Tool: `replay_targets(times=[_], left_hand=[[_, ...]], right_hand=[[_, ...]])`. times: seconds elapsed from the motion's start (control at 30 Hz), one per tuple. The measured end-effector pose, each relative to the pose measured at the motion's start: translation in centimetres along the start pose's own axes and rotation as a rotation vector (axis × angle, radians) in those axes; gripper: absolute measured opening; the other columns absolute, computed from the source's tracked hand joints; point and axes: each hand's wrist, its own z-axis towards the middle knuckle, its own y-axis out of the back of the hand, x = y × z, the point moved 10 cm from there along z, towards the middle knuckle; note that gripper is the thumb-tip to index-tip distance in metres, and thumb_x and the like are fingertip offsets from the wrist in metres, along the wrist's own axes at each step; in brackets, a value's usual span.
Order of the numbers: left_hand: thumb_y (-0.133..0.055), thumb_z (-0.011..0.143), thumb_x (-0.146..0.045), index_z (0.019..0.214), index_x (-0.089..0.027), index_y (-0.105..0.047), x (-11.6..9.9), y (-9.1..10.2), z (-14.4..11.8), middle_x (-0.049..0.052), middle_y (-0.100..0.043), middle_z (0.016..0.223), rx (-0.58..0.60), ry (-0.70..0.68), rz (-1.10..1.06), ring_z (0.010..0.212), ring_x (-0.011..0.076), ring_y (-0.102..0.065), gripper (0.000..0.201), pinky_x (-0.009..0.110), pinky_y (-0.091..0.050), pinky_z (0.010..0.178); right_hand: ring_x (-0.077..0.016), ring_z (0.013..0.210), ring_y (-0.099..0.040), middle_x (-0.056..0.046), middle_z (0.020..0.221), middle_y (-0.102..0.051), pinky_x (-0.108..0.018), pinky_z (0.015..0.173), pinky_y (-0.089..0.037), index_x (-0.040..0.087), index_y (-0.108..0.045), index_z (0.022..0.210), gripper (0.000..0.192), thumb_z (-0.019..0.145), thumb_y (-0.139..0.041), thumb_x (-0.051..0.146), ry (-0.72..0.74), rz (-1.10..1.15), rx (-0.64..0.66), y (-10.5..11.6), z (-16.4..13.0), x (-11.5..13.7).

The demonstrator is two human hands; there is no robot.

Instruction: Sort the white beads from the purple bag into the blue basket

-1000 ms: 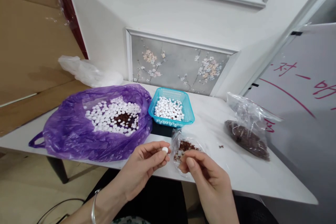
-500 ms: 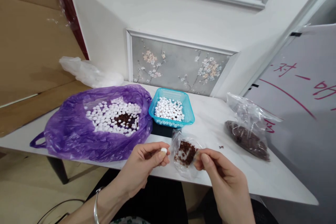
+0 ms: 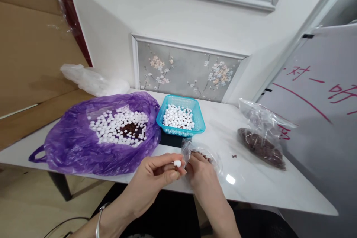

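Note:
My left hand [image 3: 160, 173] pinches a small white ball [image 3: 177, 163] between thumb and fingers, just over the table's front edge. My right hand [image 3: 203, 176] reaches down into an open clear plastic bag [image 3: 216, 156] of small reddish-brown pieces [image 3: 205, 155]; its fingertips are hidden behind the hand. Behind the bag, a turquoise basket [image 3: 199, 119] holds many white balls. On the left, a spread purple plastic bag [image 3: 75, 152] carries more white balls [image 3: 107, 124] and a patch of brown pieces [image 3: 129, 130].
A clear zip bag [image 3: 260, 145] full of brown pieces lies at the right of the white table [image 3: 256, 189]. One loose brown piece [image 3: 234, 156] is near it. Crumpled white plastic [image 3: 95, 80] sits back left by cardboard. A whiteboard [image 3: 315, 119] stands on the right.
My right hand has moved left and down into the small clear bag. My left hand has shifted slightly right, still pinching the white ball. The view has tilted a little.

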Motion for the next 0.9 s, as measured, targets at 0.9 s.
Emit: replay_targets(times=[0.9], left_hand=[[-0.087, 0.063, -0.027, 0.075, -0.016, -0.08, 1.3, 1.3, 0.6, 0.002, -0.073, 0.073, -0.089, 0.057, -0.118, 0.062, 0.007, -0.063, 0.017, 0.012, -0.051, 0.063]], right_hand=[[-0.0217, 0.085, -0.065, -0.008, 0.089, -0.072, -0.028, 0.064, -0.037, 0.017, -0.071, 0.086, 0.022, 0.087, -0.051, 0.008, -0.112, -0.284, 0.122, -2.3, 0.6, -1.3]])
